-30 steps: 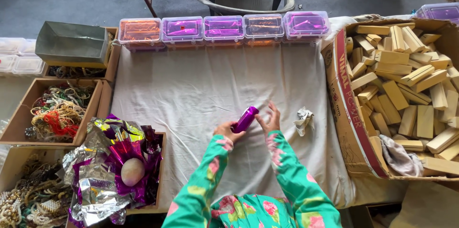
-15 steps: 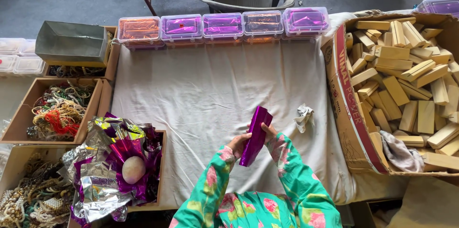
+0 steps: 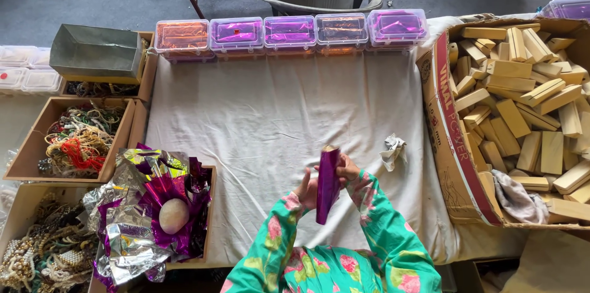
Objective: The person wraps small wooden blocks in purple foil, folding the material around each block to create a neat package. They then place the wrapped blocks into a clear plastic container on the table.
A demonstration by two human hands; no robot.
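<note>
Both forearms, in green sleeves with pink flowers, come up from the bottom edge and meet near the front edge of the white cloth (image 3: 270, 114) that covers the table. Between them stands a purple foil-wrapped block (image 3: 327, 184), held nearly upright with its top tilted a little away from the person. The left hand (image 3: 307, 190) is pressed against the block's left side, fingers curled around it; the right hand (image 3: 347, 169) grips it from the right near the upper half, thumb and fingers closed on the foil. The block is lifted clear of the cloth. Just to the right of the hands lies a small crumpled white rag (image 3: 393, 150). Further right, a cardboard box (image 3: 452, 139) holds plain wooden blocks (image 3: 522, 102). To the left, a tray carries loose purple and silver foil sheets (image 3: 153, 207). A row of clear lidded containers (image 3: 289, 31) lines the cloth's far edge.
</note>
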